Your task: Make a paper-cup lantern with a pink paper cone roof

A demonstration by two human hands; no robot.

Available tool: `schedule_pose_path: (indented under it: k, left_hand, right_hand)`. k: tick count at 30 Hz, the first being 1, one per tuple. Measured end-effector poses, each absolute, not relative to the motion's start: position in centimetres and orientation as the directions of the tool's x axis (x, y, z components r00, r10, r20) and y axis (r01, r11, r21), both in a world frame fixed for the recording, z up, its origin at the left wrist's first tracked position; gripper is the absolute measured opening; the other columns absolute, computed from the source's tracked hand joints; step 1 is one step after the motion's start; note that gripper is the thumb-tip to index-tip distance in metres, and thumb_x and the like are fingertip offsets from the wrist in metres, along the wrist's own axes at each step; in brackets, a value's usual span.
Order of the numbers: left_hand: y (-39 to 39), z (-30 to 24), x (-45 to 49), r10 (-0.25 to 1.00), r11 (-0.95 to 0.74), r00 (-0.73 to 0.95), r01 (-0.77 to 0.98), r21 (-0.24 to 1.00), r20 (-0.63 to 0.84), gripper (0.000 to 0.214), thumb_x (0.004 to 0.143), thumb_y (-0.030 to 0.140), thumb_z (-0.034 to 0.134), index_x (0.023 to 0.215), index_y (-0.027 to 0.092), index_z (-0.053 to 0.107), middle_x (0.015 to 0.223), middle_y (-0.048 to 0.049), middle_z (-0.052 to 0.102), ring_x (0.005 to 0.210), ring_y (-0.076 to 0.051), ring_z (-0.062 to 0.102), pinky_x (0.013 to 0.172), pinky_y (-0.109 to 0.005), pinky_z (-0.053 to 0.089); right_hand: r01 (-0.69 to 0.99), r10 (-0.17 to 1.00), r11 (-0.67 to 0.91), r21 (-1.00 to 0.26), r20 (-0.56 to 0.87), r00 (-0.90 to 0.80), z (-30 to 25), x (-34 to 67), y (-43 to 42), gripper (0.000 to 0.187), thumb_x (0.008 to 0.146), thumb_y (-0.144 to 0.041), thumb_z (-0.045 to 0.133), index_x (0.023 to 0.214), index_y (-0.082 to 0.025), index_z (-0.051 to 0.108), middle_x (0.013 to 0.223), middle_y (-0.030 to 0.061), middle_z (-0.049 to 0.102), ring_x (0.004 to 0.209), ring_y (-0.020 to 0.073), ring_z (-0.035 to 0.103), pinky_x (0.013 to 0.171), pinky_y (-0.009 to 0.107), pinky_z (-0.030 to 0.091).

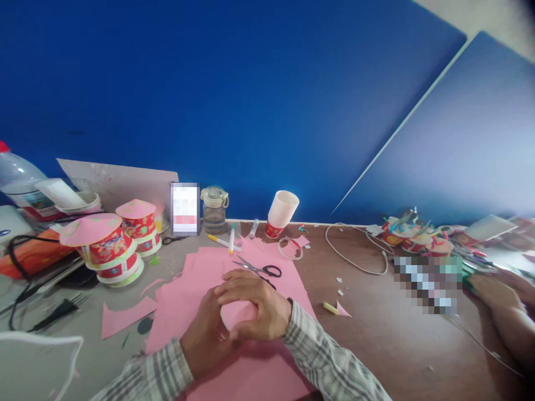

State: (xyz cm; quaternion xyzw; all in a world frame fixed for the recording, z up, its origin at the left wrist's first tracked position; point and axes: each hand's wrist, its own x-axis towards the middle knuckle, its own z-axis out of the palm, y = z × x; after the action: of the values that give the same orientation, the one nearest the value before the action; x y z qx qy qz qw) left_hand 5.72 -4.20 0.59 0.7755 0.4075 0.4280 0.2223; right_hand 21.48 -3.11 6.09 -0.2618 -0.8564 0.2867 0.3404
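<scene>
Over the pink sheets (259, 376), left hand (207, 328) and right hand (265, 306) curl loosely around a white-edged pink piece (239, 313), probably steadying it from both sides (its underside is hidden)

The left hand (205, 327) and right hand (261, 312) curve around a rounded pink piece (239, 313) over pink paper (184, 298) — scissors (252, 268) just beyond, stacked cups (283, 213) farther back on the counter (368, 340).

Pretty clearly a shared craft setup, kinda office-ish; blue partition (251, 100) behind the table (376, 356); paper (178, 306), scissors (273, 271), markers (232, 238) around; another person's arm (507, 312) at right
</scene>
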Motion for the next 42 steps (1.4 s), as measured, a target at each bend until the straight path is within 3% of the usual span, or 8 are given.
schedule_pose_path:
  k: [5, 19, 24, 28, 31, 35, 42]
  left_hand:
    - [-4.0, 0.3, 5.7, 0.810, -0.583, 0.353, 0.397, 0.709, 0.469, 0.059, 0.054, 0.041, 0.067, 0.107, 0.028, 0.044, 0.103, -0.0049, 0.057, 0.097, -0.027, 0.053, 0.081, -0.047, 0.051]
    - [-3.9, -0.4, 5.6, 0.813, -0.579, 0.333, 0.382, 0.720, 0.477, 0.060, 0.053, 0.039, 0.068, 0.107, 0.029, 0.044, 0.103, -0.0061, 0.057, 0.098, -0.028, 0.052, 0.083, -0.048, 0.049]
    - [-3.7, -0.4, 5.7, 0.778, -0.628, 0.349, 0.393, 0.672, 0.523, 0.056, 0.054, 0.035, 0.068, 0.105, 0.029, 0.047, 0.100, -0.0044, 0.059, 0.097, -0.027, 0.053, 0.080, -0.045, 0.050]
    - [-3.5, -0.7, 5.5, 0.787, -0.615, 0.346, 0.377, 0.693, 0.511, 0.064, 0.051, 0.038, 0.070, 0.109, 0.029, 0.044, 0.103, -0.0057, 0.058, 0.098, -0.028, 0.052, 0.082, -0.047, 0.049]
    - [-3.3, -0.9, 5.2, 0.823, -0.567, 0.311, 0.394, 0.723, 0.475, 0.068, 0.048, 0.041, 0.072, 0.109, 0.028, 0.045, 0.104, -0.0064, 0.056, 0.098, -0.029, 0.052, 0.081, -0.048, 0.049]
    - [-3.3, -0.8, 4.9, 0.857, -0.511, 0.297, 0.390, 0.766, 0.420, 0.060, 0.048, 0.041, 0.071, 0.102, 0.028, 0.049, 0.104, -0.0056, 0.056, 0.099, -0.028, 0.051, 0.081, -0.047, 0.050]
    - [-3.1, -0.5, 5.0, 0.861, -0.506, 0.282, 0.384, 0.772, 0.424, 0.062, 0.047, 0.041, 0.072, 0.103, 0.030, 0.047, 0.103, -0.0044, 0.056, 0.097, -0.028, 0.052, 0.081, -0.047, 0.049]
  right_hand:
    - [0.268, 0.639, 0.712, -0.649, 0.440, -0.631, 6.1, 21.4, -3.1, 0.040, 0.070, -0.031, 0.072, 0.105, -0.014, 0.061, 0.110, 0.0122, 0.067, 0.115, 0.0208, 0.054, 0.106, 0.034, 0.033]
    - [0.264, 0.642, 0.704, -0.659, 0.431, -0.634, 5.6, 21.4, -3.1, 0.042, 0.068, -0.026, 0.075, 0.106, -0.015, 0.061, 0.113, 0.0120, 0.065, 0.112, 0.0208, 0.056, 0.105, 0.033, 0.036]
    - [0.242, 0.641, 0.686, -0.687, 0.412, -0.648, 5.4, 21.4, -3.1, 0.039, 0.075, -0.037, 0.065, 0.108, -0.018, 0.060, 0.113, 0.0112, 0.065, 0.110, 0.0207, 0.057, 0.104, 0.035, 0.035]
    - [0.172, 0.665, 0.619, -0.766, 0.395, -0.634, 6.2, 22.0, -3.0, 0.060, 0.075, -0.062, 0.052, 0.120, -0.022, 0.052, 0.124, 0.0112, 0.057, 0.118, 0.0249, 0.050, 0.105, 0.041, 0.032]
    - [0.055, 0.746, 0.506, -0.861, 0.405, -0.529, 7.0, 23.1, -2.7, 0.072, 0.073, -0.071, 0.042, 0.124, -0.022, 0.047, 0.133, 0.0112, 0.047, 0.125, 0.0285, 0.041, 0.106, 0.046, 0.028]
    - [-0.051, 0.815, 0.416, -0.908, 0.398, -0.421, 7.2, 24.0, -2.3, 0.074, 0.072, -0.073, 0.042, 0.122, -0.019, 0.050, 0.127, 0.0115, 0.051, 0.123, 0.0296, 0.043, 0.106, 0.046, 0.029]
    - [0.068, 0.737, 0.529, -0.846, 0.419, -0.530, 6.9, 23.2, -2.6, 0.061, 0.076, -0.068, 0.043, 0.117, -0.024, 0.055, 0.121, 0.0088, 0.058, 0.120, 0.0261, 0.046, 0.107, 0.045, 0.027]
